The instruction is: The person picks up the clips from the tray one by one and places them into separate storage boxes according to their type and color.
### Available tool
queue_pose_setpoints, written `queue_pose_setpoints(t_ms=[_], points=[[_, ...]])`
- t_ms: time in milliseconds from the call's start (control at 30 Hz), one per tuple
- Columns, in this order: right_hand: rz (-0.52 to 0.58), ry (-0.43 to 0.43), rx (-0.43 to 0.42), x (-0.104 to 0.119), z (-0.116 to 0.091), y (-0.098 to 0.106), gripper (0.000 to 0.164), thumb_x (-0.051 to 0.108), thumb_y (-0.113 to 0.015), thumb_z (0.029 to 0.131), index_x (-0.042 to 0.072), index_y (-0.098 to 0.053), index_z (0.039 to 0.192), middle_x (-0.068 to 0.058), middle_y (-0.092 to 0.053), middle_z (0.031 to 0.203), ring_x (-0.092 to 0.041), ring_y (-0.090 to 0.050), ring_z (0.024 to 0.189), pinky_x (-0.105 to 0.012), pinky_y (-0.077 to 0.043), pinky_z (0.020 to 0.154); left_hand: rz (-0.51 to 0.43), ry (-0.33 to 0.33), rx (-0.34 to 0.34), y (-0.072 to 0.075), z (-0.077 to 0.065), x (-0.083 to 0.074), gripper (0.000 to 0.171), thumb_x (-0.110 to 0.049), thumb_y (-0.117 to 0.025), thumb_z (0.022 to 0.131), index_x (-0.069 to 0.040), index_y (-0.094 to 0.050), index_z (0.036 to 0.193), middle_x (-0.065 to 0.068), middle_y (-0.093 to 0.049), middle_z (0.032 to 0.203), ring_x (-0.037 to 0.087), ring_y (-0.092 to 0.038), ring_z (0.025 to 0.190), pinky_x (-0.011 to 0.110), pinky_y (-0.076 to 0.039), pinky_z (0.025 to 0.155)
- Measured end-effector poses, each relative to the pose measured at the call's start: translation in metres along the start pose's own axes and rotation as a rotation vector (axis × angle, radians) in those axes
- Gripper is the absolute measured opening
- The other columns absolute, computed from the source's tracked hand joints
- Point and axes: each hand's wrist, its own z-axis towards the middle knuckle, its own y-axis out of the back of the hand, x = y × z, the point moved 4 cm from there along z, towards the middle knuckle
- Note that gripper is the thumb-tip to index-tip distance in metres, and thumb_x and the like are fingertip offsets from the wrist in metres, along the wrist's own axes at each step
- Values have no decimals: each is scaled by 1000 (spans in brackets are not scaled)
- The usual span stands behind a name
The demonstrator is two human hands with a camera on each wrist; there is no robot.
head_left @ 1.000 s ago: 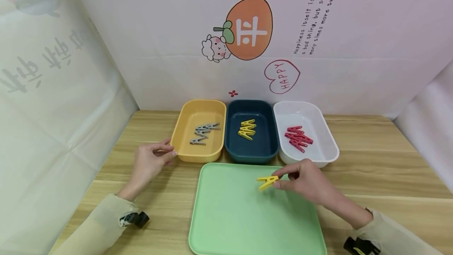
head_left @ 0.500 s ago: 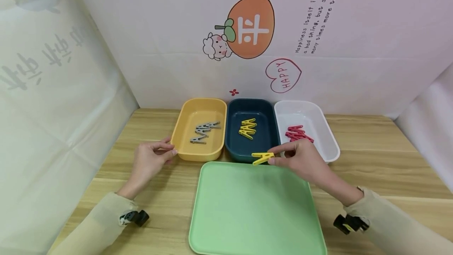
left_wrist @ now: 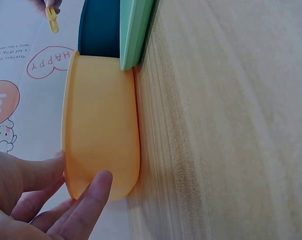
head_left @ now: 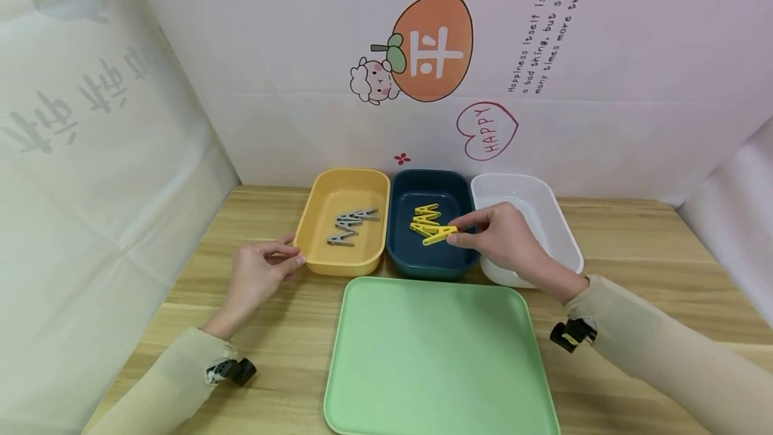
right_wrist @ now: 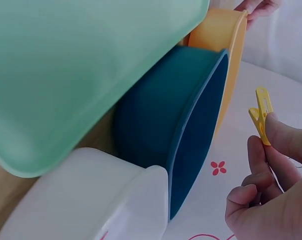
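Note:
Between thumb and forefinger, my right hand (head_left: 510, 240) pinches a yellow clothespin (head_left: 439, 235) over the dark blue box (head_left: 431, 267). In the right wrist view, this clothespin (right_wrist: 263, 112) points up and away from the fingertips, above the box's opening. Several yellow clothespins (head_left: 425, 212) lie on that box's floor, partly covered by the held one. My left hand (head_left: 256, 280) holds the near left corner of the yellow box (head_left: 341, 267), thumb and fingers at its outside and rim. Several grey clothespins (head_left: 346, 221) lie in this box.
To the right, the white box (head_left: 564, 237) stands beside the blue one, and my right hand hides part of its inside. A pale green tray (head_left: 437, 354) lies in front of the boxes on the wooden table (head_left: 622, 260). Printed cloth (head_left: 302, 119) hangs behind.
My right hand has carried the yellow clothespin from over the green tray, forward and slightly left, to over the dark blue box. My left hand has stayed at the yellow box's corner.

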Motion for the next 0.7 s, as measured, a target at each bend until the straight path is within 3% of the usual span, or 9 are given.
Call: queue_pose_setpoints(t_ms=[167,433,700], points=[[-25,-23,2,2,11,-2,25,19,-86,92,4,-82,112,-7,-76,92,-24,-54,68,-26,-40,50,-17,0,2,-1,0,0,17,6,-80,91,13,-76,106,21,-64,140,34,-76,99,39,-68,72],[-69,-33,12,1,30,-9,27,16,-85,93,1,-81,115,-14,-75,104,-27,-62,86,-30,-56,63,-6,-5,4,-2,1,1,18,5,-80,91,13,-76,106,21,-64,140,34,-76,99,39,-68,72],[-61,-80,11,2,48,-18,25,13,-85,93,-1,-81,113,-17,-75,111,-30,-63,98,-31,-61,71,-9,4,-3,-2,1,0,17,6,-80,91,13,-75,106,22,-64,140,34,-76,99,39,-68,73]])
